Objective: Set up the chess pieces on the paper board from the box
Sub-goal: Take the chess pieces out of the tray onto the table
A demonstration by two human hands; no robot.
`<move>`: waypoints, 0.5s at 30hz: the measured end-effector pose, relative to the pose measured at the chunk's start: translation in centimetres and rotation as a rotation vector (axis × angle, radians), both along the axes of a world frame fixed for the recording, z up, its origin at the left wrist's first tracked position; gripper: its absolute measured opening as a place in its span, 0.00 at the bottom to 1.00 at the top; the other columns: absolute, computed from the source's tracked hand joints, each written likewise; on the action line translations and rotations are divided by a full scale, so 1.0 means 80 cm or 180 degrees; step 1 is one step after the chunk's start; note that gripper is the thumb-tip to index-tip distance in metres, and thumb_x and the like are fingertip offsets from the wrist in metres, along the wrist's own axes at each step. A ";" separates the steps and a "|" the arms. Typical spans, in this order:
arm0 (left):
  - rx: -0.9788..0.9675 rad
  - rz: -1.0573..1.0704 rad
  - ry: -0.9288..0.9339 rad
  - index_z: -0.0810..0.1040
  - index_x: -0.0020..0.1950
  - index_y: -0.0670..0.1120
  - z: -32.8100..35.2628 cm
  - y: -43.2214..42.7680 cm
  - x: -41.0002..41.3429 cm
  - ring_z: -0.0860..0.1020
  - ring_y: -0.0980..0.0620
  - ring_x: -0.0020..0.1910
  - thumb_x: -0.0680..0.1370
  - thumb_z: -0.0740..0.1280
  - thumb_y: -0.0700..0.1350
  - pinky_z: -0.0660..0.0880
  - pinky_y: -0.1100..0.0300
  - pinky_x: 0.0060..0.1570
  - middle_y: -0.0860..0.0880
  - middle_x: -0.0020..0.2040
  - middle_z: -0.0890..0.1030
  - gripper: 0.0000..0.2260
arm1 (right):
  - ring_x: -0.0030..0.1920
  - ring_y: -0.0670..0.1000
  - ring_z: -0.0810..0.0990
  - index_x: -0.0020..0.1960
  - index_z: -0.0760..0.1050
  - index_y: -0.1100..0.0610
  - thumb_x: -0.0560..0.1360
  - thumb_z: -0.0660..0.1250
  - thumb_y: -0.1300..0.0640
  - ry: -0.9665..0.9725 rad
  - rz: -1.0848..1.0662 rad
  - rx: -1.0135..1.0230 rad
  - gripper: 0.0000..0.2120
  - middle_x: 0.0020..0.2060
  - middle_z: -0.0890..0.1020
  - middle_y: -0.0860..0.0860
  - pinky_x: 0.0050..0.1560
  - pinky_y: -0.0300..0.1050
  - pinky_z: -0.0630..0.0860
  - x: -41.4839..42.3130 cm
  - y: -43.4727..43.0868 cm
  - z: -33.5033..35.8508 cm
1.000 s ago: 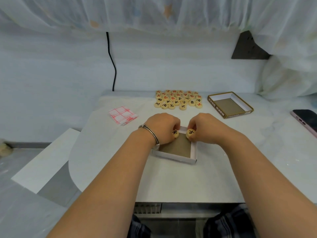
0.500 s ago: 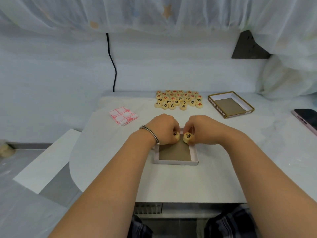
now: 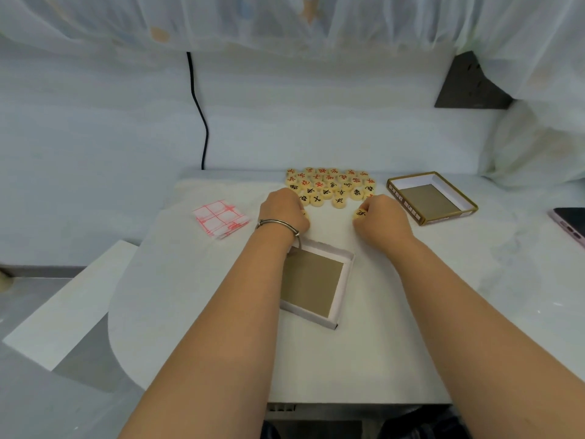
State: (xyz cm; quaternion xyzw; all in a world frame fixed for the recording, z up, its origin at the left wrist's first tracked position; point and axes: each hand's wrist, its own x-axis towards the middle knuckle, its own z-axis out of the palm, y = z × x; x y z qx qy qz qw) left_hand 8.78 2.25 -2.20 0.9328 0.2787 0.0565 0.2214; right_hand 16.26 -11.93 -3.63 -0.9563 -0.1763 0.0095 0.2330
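Right grip pinches a black-marked chess piece at its fingertips, character facing up; left grip, fingers curled under, closes on a second piece of which only an edge shows. Both are just in front of the heap of round wooden pieces, which lies with red and black characters up at the far side of the surface. Nearer the person, between the forearms, lies the white box tray, its brown bottom showing. The left wrist, with its metal bangle, is over the tray's far-left corner. A gold-edged box lid lies open side up to the right of the heap. The folded paper board, red grid showing, lies left of the left grip, apart from it. A phone sits at the right edge, and a black cable runs down the wall behind
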 end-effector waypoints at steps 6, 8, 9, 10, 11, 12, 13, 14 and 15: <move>-0.0360 0.0157 -0.0466 0.83 0.52 0.43 -0.006 0.005 0.030 0.78 0.47 0.54 0.72 0.69 0.39 0.73 0.61 0.48 0.46 0.53 0.82 0.10 | 0.52 0.57 0.79 0.56 0.79 0.62 0.71 0.63 0.67 -0.0112 -0.0043 0.0751 0.15 0.52 0.82 0.57 0.46 0.43 0.71 0.021 0.021 -0.010; -0.0486 0.0251 -0.0696 0.82 0.53 0.43 -0.006 0.007 0.027 0.78 0.47 0.54 0.71 0.70 0.39 0.74 0.60 0.51 0.46 0.54 0.82 0.11 | 0.53 0.55 0.79 0.57 0.79 0.61 0.71 0.66 0.65 -0.0013 -0.0020 0.1138 0.15 0.52 0.82 0.55 0.49 0.42 0.72 0.020 0.019 -0.005; -0.0489 0.0290 -0.0775 0.82 0.54 0.44 -0.007 0.009 0.025 0.78 0.47 0.54 0.71 0.71 0.40 0.74 0.59 0.52 0.47 0.54 0.82 0.12 | 0.52 0.54 0.79 0.56 0.80 0.61 0.71 0.67 0.64 0.0050 -0.0040 0.1316 0.13 0.50 0.83 0.55 0.49 0.43 0.72 0.020 0.015 -0.002; -0.0456 0.0296 -0.0815 0.82 0.54 0.45 -0.006 0.009 0.024 0.78 0.47 0.54 0.71 0.71 0.41 0.75 0.58 0.52 0.47 0.54 0.82 0.12 | 0.50 0.55 0.79 0.54 0.80 0.62 0.71 0.68 0.63 0.0043 -0.0091 0.1400 0.11 0.48 0.83 0.56 0.47 0.44 0.72 0.021 0.011 0.000; -0.0407 0.0241 -0.0800 0.82 0.55 0.46 -0.005 0.009 0.024 0.78 0.47 0.54 0.71 0.71 0.42 0.75 0.58 0.52 0.47 0.54 0.82 0.12 | 0.48 0.55 0.79 0.52 0.80 0.62 0.71 0.68 0.62 0.0011 -0.0164 0.1353 0.10 0.46 0.83 0.57 0.45 0.44 0.72 0.022 0.006 0.002; -0.0352 0.0110 -0.0729 0.82 0.55 0.46 -0.002 0.006 0.024 0.78 0.47 0.54 0.71 0.70 0.42 0.74 0.59 0.52 0.48 0.53 0.82 0.12 | 0.46 0.55 0.78 0.51 0.81 0.61 0.71 0.68 0.62 -0.0013 -0.0230 0.1195 0.09 0.44 0.82 0.56 0.43 0.43 0.72 0.023 0.001 0.003; -0.0299 -0.0086 -0.0596 0.82 0.55 0.46 0.000 0.002 0.023 0.78 0.48 0.54 0.72 0.69 0.42 0.74 0.59 0.53 0.48 0.53 0.82 0.12 | 0.44 0.55 0.77 0.47 0.81 0.60 0.71 0.68 0.62 -0.0011 -0.0278 0.0932 0.06 0.41 0.81 0.55 0.40 0.43 0.71 0.027 -0.004 0.001; -0.0248 -0.0305 -0.0434 0.82 0.55 0.46 0.002 -0.004 0.024 0.78 0.48 0.54 0.72 0.69 0.41 0.74 0.59 0.53 0.48 0.54 0.81 0.13 | 0.40 0.56 0.75 0.40 0.79 0.58 0.70 0.67 0.62 0.0024 -0.0274 0.0639 0.02 0.36 0.78 0.54 0.35 0.42 0.69 0.028 -0.007 0.002; -0.0187 -0.0495 -0.0271 0.81 0.57 0.46 0.002 -0.010 0.025 0.78 0.48 0.55 0.72 0.68 0.41 0.74 0.59 0.54 0.49 0.55 0.81 0.13 | 0.36 0.56 0.73 0.34 0.75 0.58 0.69 0.67 0.63 0.0100 -0.0273 0.0401 0.06 0.31 0.75 0.54 0.31 0.41 0.65 0.029 -0.008 0.002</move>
